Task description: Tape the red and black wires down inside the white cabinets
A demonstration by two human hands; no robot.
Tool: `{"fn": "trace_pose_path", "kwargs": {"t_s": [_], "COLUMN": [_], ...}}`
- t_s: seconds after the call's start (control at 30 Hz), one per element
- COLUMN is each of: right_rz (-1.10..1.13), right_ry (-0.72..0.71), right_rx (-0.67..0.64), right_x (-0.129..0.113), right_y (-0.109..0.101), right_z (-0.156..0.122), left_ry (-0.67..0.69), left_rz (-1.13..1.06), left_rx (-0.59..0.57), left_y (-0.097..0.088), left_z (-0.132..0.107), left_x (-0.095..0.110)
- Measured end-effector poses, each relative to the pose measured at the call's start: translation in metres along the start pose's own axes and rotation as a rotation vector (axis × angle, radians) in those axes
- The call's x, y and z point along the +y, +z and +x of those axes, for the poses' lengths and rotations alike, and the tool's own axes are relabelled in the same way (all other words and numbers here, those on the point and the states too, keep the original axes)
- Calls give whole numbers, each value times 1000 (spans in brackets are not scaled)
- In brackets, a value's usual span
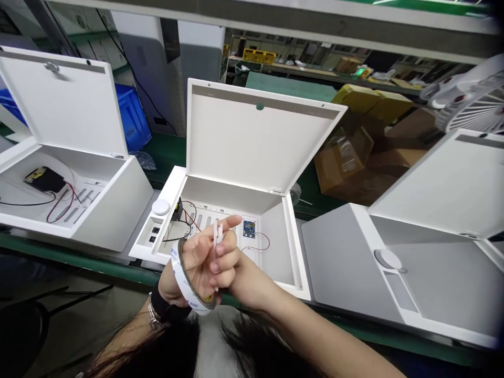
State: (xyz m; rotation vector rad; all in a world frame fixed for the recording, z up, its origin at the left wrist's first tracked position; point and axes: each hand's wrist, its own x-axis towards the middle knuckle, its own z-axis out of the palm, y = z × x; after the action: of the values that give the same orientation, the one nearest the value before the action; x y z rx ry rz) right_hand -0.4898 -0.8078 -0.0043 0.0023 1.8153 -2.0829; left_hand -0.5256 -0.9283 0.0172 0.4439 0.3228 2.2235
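My left hand [199, 252] is raised in front of the middle white box [252, 147], with a roll of double-sided tape [185, 281] hung round its wrist. Its fingers hold the loose white tape strip [216, 233] upright. My right hand [226, 262] is pressed against the left one, fingers curled and pinching the same strip. The box's lid stands open; inside lie red and black wires [185, 220] and a small blue circuit board [248, 228]. A round white button [160, 207] sits on the box's left ledge.
A second open white box [98, 210] with a black module and wires stands at left. A third white box [433, 252] is at right. All rest on a green bench [79, 260]. Cardboard cartons [346, 157] and a blue crate [132, 115] lie behind. A white fan [472, 100] is at upper right.
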Motion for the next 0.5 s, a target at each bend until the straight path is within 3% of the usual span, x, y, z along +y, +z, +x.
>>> {"fn": "trace_pose_path", "kwargs": {"t_s": [0.13, 0.2, 0.37, 0.5], "right_rz": [-328, -470, -871, -896], "right_ry": [-321, -500, -733, -686], "right_rx": [353, 417, 231, 164], "right_x": [-22, -35, -49, -50], "right_y": [-23, -31, -27, -21], "right_z": [-7, -14, -20, -11], "left_ry": [-57, -53, -102, -79], "left_rz": [145, 316, 813, 955], "left_rx": [131, 175, 335, 495], "left_y": [-8, -13, -13, -6], "left_z": [-14, -21, -36, -43], "left_x": [4, 4, -1, -6]}}
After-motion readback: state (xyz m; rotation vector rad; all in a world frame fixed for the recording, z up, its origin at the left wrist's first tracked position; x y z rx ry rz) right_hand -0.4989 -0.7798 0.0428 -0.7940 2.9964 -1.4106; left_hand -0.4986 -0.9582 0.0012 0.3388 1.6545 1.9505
